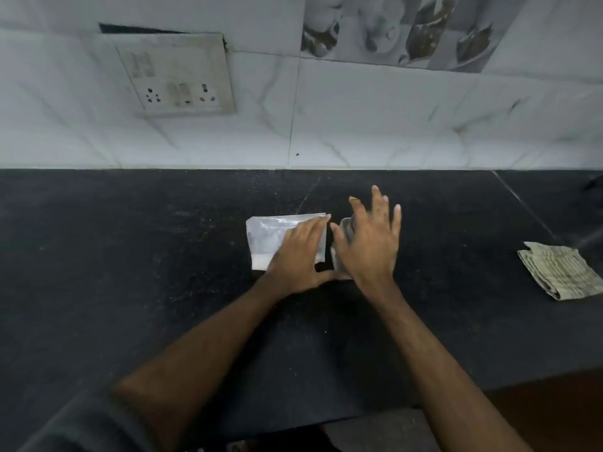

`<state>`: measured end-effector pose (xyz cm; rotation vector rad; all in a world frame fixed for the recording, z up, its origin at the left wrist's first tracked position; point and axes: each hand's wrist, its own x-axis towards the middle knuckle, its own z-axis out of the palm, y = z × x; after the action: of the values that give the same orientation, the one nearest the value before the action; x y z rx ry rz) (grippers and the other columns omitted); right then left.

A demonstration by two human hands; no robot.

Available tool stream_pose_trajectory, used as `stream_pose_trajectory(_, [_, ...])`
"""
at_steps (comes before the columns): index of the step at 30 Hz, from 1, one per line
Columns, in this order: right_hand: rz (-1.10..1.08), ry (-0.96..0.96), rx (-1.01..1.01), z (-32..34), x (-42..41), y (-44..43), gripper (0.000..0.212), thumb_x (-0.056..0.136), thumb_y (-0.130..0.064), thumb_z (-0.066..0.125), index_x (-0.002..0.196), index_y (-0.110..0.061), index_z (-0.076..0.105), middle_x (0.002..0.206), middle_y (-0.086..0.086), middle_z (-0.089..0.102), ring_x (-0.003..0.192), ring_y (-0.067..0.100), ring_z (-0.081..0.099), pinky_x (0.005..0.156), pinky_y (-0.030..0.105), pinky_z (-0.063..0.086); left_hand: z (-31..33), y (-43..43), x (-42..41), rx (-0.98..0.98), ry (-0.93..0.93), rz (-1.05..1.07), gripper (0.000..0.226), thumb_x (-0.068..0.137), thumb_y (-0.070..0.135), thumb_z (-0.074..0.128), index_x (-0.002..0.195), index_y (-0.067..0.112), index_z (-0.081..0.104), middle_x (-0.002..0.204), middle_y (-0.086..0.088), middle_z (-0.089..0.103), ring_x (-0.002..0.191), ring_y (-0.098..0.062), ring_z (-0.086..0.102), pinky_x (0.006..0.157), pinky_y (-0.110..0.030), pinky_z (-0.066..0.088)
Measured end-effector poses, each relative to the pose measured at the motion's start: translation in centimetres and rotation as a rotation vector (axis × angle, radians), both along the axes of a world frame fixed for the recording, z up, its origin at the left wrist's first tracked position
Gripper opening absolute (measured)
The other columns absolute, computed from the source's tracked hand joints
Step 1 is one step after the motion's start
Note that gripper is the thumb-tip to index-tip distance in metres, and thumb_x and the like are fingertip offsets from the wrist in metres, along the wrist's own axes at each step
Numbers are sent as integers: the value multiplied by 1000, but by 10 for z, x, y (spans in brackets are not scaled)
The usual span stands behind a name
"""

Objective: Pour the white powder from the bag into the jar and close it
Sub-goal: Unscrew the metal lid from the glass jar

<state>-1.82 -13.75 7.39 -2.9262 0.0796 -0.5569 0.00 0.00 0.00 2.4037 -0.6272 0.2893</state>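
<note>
A clear plastic bag (267,238) with a strip of white powder along its near edge lies flat on the black counter (130,256). My left hand (298,256) rests on the bag's right half, fingers straight. Just right of the bag stands a clear jar (342,236), mostly hidden behind my right hand (368,243). That hand hovers over the jar with fingers spread; the frame is blurred there, so contact is unclear. No lid can be made out.
A folded cloth (561,270) lies at the counter's right side. The tiled wall (359,125) with a switch and socket plate (179,76) rises behind the counter. The counter's front edge runs close below my forearms.
</note>
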Motion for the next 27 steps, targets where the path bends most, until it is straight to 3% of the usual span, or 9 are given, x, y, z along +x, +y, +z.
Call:
stream_pose_trajectory(2, [-54, 58, 91, 3, 2, -13, 63, 92, -46, 61, 146, -16, 47, 162, 18, 28, 148, 37, 29, 120, 48, 18, 7, -24, 7, -71, 169, -95, 124, 63, 76, 70, 156, 18, 13, 163, -5, 28, 148, -21, 27, 120, -41, 24])
stream_pose_trajectory(4, [-63, 121, 168, 1, 5, -25, 64, 92, -46, 60, 147, -16, 46, 159, 17, 34, 143, 35, 37, 111, 49, 36, 16, -46, 14, -198, 305, -115, 123, 61, 61, 80, 156, 19, 13, 160, -5, 33, 145, -20, 35, 120, -38, 30])
stream_pose_trajectory(6, [-60, 141, 198, -1, 7, -29, 64, 92, -48, 57, 147, -16, 46, 153, 13, 45, 136, 32, 46, 104, 46, 45, 17, -59, 22, -318, 363, -91, 110, 64, 45, 82, 152, 19, 23, 152, -3, 44, 135, -16, 46, 114, -37, 40])
stream_pose_trajectory(8, [-43, 132, 195, 0, 6, -33, 67, 91, -53, 57, 146, -18, 47, 148, 9, 51, 130, 29, 52, 98, 44, 49, 14, -61, 20, -363, 345, -51, 92, 63, 49, 73, 143, 24, 36, 140, 5, 50, 123, -6, 50, 107, -30, 46])
stream_pose_trajectory(13, [13, 103, 192, -9, -20, -28, 70, 86, -59, 59, 143, -19, 51, 142, 4, 56, 120, 26, 59, 88, 41, 54, -2, -47, -9, -465, 283, 0, 74, 67, 50, 72, 134, 45, 42, 126, 30, 50, 118, 6, 50, 100, -11, 39])
stream_pose_trajectory(15, [25, 83, 208, -13, -32, -18, 71, 84, -63, 55, 140, -19, 53, 138, 3, 58, 118, 25, 61, 86, 41, 56, -4, -35, -22, -513, 287, -10, 82, 61, 45, 82, 131, 53, 39, 127, 33, 50, 122, 4, 51, 98, -9, 42])
stream_pose_trajectory(19, [66, 59, 224, -19, -46, 10, 73, 82, -68, 50, 135, -19, 58, 134, 3, 62, 115, 23, 63, 84, 39, 58, -5, -4, -44, -594, 298, -21, 92, 56, 39, 93, 135, 37, 47, 132, 20, 56, 125, -5, 56, 97, -12, 45])
stream_pose_trajectory(24, [151, 52, 242, -19, -51, 51, 76, 79, -71, 48, 133, -19, 58, 131, 2, 63, 112, 22, 63, 84, 37, 56, -2, 40, -59, -577, 273, 60, 93, 55, 37, 94, 135, 37, 48, 131, 22, 58, 123, -1, 57, 96, -9, 45])
stream_pose_trajectory(27, [204, 74, 247, -17, -50, 68, 81, 78, -74, 46, 138, -20, 54, 135, 1, 59, 116, 23, 59, 87, 38, 53, -4, 58, -62, -575, 275, 100, 94, 54, 34, 94, 135, 33, 49, 131, 18, 58, 123, -6, 58, 100, -22, 49])
